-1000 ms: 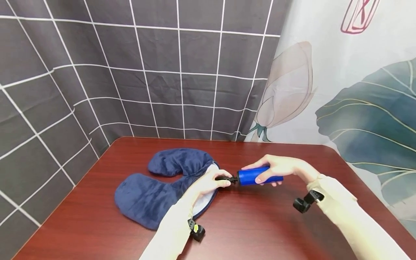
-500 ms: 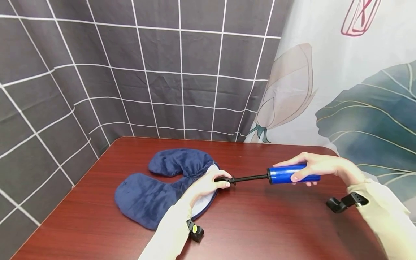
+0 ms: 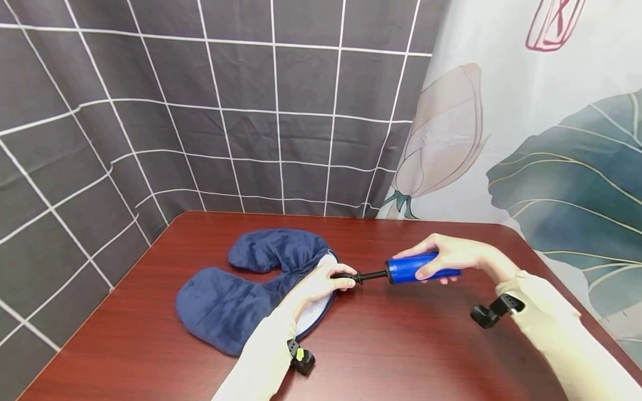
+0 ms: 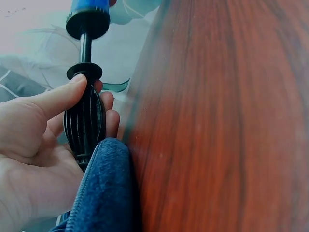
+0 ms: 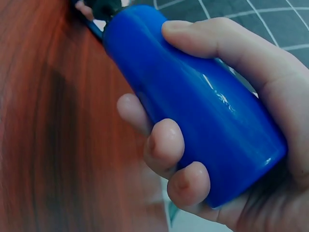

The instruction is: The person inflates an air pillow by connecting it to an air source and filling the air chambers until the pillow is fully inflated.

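A blue hand pump [image 3: 403, 271] lies level above the table, its black rod [image 3: 373, 275] partly drawn out. My left hand [image 3: 320, 283] holds the black ribbed end [image 4: 86, 121], thumb against it just below a round flange. My right hand [image 3: 458, 256] grips the blue barrel, with fingers wrapped round it in the right wrist view. Beneath the left hand lies a navy plush neck pillow [image 3: 220, 306], U-shaped, its zipped edge parted over a white lining [image 3: 313, 313]. Whether the pump joins the pillow is hidden by the left hand.
A reddish-brown wooden table [image 3: 401, 345] bears the pillow. Behind it hangs a dark grey curtain [image 3: 251, 133] with white grid lines. To the right is a white cloth [image 3: 506, 111] printed with flowers and leaves.
My right hand drew the barrel rightward, lengthening the bare rod, then came partly back left, shortening it. My left hand and the pillow stayed put.
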Tool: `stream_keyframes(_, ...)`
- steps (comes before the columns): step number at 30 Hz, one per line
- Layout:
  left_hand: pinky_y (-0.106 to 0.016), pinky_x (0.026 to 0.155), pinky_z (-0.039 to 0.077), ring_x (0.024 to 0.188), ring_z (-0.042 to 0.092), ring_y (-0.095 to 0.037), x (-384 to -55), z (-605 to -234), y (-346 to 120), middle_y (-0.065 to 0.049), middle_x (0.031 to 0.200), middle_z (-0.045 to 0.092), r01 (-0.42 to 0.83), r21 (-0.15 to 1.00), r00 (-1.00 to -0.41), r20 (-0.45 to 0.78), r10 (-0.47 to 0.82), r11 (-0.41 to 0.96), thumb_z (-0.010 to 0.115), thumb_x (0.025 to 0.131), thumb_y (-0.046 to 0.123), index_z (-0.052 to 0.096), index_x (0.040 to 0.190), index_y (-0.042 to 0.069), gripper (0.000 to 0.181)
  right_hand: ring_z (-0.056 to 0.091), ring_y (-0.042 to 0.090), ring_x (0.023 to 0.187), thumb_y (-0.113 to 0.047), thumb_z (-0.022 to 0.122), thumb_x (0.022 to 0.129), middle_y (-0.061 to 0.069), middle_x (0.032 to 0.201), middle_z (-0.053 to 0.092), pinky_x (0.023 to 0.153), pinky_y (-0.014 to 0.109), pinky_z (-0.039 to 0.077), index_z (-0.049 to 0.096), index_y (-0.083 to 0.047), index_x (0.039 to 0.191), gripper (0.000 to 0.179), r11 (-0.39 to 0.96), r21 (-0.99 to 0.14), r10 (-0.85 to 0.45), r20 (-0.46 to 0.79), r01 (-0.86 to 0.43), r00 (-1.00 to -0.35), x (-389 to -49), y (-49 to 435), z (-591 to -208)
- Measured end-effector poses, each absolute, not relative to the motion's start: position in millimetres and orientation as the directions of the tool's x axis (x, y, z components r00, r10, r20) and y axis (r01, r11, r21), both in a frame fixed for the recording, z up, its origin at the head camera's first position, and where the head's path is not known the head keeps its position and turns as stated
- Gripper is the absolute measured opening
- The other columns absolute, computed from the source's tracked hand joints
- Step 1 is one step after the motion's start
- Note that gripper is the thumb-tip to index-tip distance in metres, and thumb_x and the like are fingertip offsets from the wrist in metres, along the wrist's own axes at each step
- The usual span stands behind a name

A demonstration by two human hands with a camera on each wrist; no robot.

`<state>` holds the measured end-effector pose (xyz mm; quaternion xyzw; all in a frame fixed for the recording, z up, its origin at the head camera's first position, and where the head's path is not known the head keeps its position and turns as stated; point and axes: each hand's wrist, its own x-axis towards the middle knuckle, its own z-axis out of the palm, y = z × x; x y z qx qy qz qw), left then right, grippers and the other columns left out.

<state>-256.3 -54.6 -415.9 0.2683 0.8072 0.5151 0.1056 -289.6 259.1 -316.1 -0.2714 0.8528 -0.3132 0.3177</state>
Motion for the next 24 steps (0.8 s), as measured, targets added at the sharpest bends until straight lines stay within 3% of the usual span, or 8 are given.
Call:
stream_keyframes(4, -0.019, 0.075, 0.050, 0.074, 0.058, -0.004, -254.8, -415.1, -53.7, -0.020, 0.090, 0.070, 0.259, 0.922, -0.850, 0.076, 0.521, 0.287, 0.064, 0.092, 0.009, 0.064, 0.116, -0.008, 0.029, 0.059, 0.020, 0.052, -0.028, 0.075, 0.085, 0.013, 0.113, 0.062, 0.046, 0.028, 0.049, 0.057, -0.030, 0.139, 0.057, 0.673, -0.689, -0.650, -0.375, -0.271, -0.661, -290.9, 238.7, -324.8)
stream_keyframes(11, -0.018, 0.075, 0.049, 0.073, 0.057, -0.002, -252.5, -413.0, -51.8, -0.016, 0.090, 0.070, 0.215, 0.938, -0.853, 0.044, 0.520, 0.272, 0.064, 0.092, 0.010, 0.065, 0.115, -0.008, 0.030, 0.059, 0.019, 0.057, -0.031, 0.075, 0.086, 0.013, 0.125, 0.057, 0.051, 0.028, 0.052, 0.053, -0.037, 0.141, 0.059, 0.652, -0.685, -0.693, -0.365, -0.325, -0.622, -287.1, 215.9, -336.3)
stream_keyframes(17, -0.019, 0.074, 0.047, 0.072, 0.055, -0.001, -253.9, -414.2, -54.6, -0.004, 0.081, 0.065, 0.215, 0.943, -0.842, 0.048, 0.537, 0.252, 0.064, 0.091, 0.010, 0.065, 0.115, -0.008, 0.029, 0.060, 0.019, 0.059, -0.022, 0.075, 0.087, 0.012, 0.125, 0.056, 0.050, 0.030, 0.052, 0.049, -0.040, 0.143, 0.064, 0.645, -0.654, -0.719, -0.344, -0.396, -0.603, -277.4, 215.4, -332.0)
stream_keyframes(24, -0.016, 0.079, 0.050, 0.077, 0.059, 0.000, -251.9, -412.9, -56.4, -0.016, 0.096, 0.071, 0.212, 0.943, -0.843, 0.045, 0.536, 0.255, 0.064, 0.093, 0.010, 0.064, 0.117, -0.007, 0.029, 0.062, 0.018, 0.058, -0.019, 0.075, 0.085, 0.013, 0.117, 0.059, 0.049, 0.031, 0.052, 0.050, -0.037, 0.143, 0.065, 0.655, -0.609, -0.717, -0.315, -0.447, -0.622, -271.0, 234.3, -316.0)
